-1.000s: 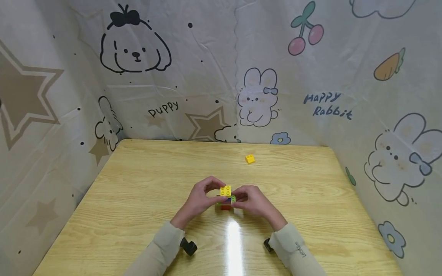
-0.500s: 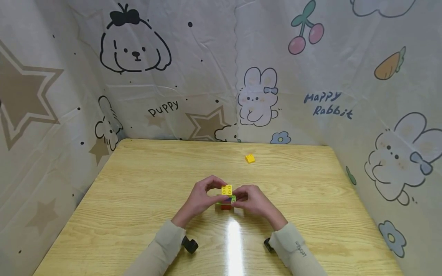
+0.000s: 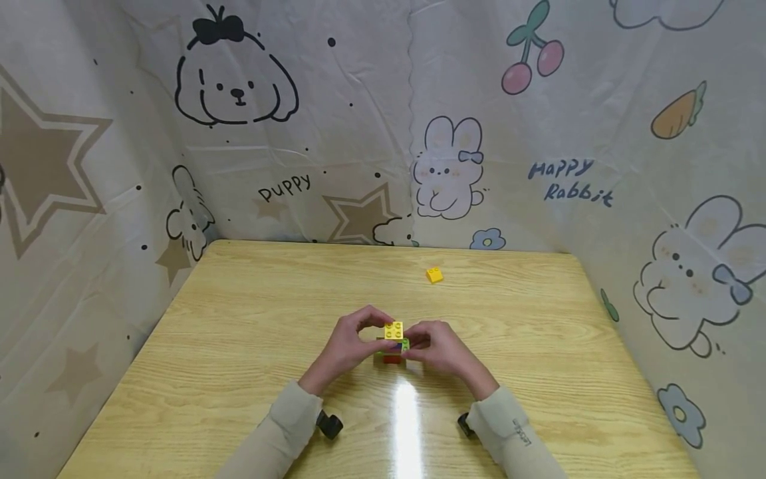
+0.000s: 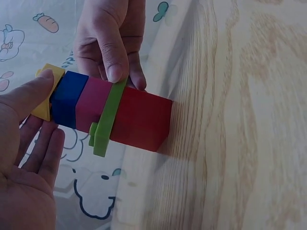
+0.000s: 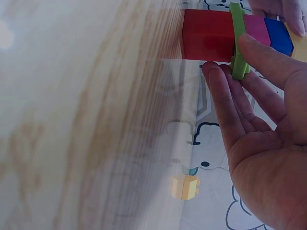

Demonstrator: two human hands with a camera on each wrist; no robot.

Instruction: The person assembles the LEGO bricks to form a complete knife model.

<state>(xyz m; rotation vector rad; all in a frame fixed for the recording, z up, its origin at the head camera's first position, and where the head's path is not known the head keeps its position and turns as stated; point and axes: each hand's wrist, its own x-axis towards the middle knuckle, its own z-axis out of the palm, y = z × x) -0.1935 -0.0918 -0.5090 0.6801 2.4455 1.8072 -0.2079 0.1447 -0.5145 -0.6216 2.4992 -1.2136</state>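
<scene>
A tower of toy building bricks stands upright on the table: a red brick point(image 4: 144, 117) at the bottom, then a flat green plate point(image 4: 110, 115) jutting out at the sides, a magenta brick point(image 4: 93, 103), a blue brick point(image 4: 69, 98) and a yellow brick point(image 3: 393, 330) on top. In the left wrist view, the yellow brick looks slightly askew against the blue one. My left hand point(image 3: 353, 342) pinches the yellow brick between thumb and fingers. On the other side, my right hand point(image 3: 439, 346) holds one end of the green plate, its thumb on the plate in the right wrist view.
A loose yellow brick point(image 3: 434, 275) lies farther back on the wooden table point(image 3: 257, 299), right of the tower. Behind and beside the table hangs a pale cloth point(image 3: 359, 100) printed with cartoons. Both wrists carry black cameras point(image 3: 330, 424).
The yellow brick on top has shifted slightly to the right with my left hand. My right hand and the lower bricks have stayed in place.
</scene>
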